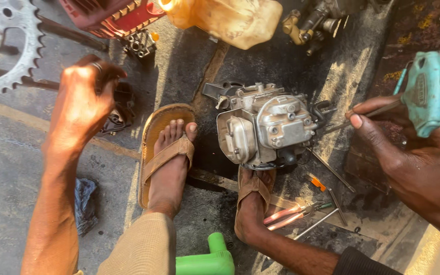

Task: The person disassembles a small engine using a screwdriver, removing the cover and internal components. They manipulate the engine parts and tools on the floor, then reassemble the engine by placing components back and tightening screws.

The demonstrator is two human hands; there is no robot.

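Observation:
A silver small-engine block [266, 127] stands on the oily ground between my two sandalled feet [166, 163], the right foot [253, 201] pressed against its base. My right hand [413, 158] holds a T-handle wrench with a teal grip [426, 91]. Thumb and forefinger pinch its thin shaft [339, 124], whose tip reaches the engine's right side. My left hand [80, 104] is stretched out to the left, fingers curled down over a black part [123, 109] on the ground. The back of the hand hides whether it grips the part.
A large toothed sprocket [3, 46] lies top left, with a red housing [110, 18] and a yellow plastic tank [230, 18] behind. Red-handled pliers [289, 216], an orange-handled tool [319, 184] and metal rods lie right of the engine. A green plastic pipe [210, 259] and a dark rag [85, 203] lie close to me.

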